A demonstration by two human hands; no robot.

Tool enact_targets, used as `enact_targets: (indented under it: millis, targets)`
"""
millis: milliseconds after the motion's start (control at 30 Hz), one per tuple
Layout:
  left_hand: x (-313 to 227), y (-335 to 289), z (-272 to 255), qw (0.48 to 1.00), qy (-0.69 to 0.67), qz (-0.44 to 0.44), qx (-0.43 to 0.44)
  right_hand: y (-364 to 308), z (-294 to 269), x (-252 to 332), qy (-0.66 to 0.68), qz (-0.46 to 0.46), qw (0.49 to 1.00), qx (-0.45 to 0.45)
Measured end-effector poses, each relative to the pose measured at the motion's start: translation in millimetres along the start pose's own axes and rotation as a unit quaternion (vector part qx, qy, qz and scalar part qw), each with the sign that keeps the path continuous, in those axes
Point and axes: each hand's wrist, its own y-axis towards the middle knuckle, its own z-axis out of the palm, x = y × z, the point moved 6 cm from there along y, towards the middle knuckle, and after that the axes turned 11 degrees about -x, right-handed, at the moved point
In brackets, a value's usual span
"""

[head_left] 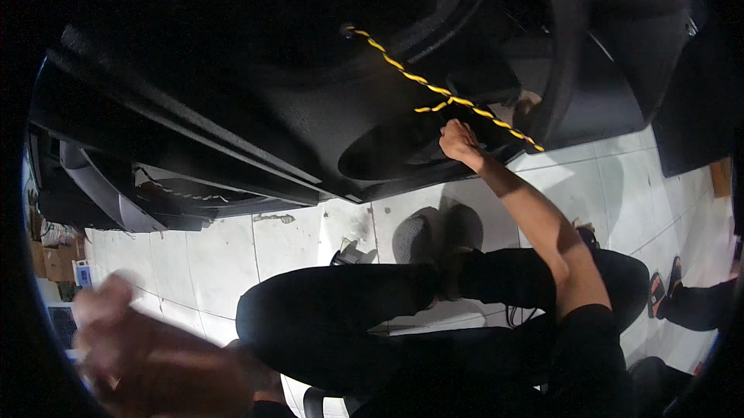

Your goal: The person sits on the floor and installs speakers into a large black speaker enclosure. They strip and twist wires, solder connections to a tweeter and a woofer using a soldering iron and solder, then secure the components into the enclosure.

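A large black moulded panel [256, 81], which looks like part of a vehicle, spans the upper part of the head view. A yellow-and-black twisted wire [416, 78] runs slantwise across it, with a short side branch pointing left. Just under that branch is my right hand [459, 141], its fingers curled closed in front of an oval recess [380, 153]. Whatever those fingers grip, if anything, is hidden. My left hand [116, 336] is raised at the lower left, away from the panel and smeared by motion, so its fingers cannot be read.
White floor tiles [209, 251] lie below the panel, with a small black object [353, 253] on them. My bent legs [333, 302] fill the lower middle. Another person's foot in a sandal [659, 294] shows at the right. Cardboard boxes [58, 261] stand far left.
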Motion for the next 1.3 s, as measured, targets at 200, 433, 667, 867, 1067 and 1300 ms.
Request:
enact_targets:
  millis: [200,433,667,867,1067,1300]
  targets:
    - [0.0,-2.0,103.3,0.938,-0.272,-0.213,0.019,15.7,53.4,-24.9,0.248,0.207,0.939,0.116]
    - [-21.0,0.0,138.7,0.956,-0.234,-0.057,0.169,36.4,89.5,-65.7,0.396,0.148,0.891,0.163]
    - [-28.9,-14.7,149.2,0.944,-0.216,0.026,0.249,28.9,43.3,14.6,0.381,0.24,0.872,0.192]
    - [-27.3,-15.5,157.9,0.932,-0.22,0.006,0.287,-35.0,-50.0,51.0,0.361,0.204,0.898,0.148]
    - [-15.0,-17.3,143.4,0.933,-0.239,-0.174,0.203,-141.8,-166.8,89.9,0.278,0.157,0.92,0.226]
    - [-49.1,-114.9,126.0,0.668,-0.43,-0.565,0.224,-244.0,-307.3,161.7,0.2,0.044,0.914,0.351]
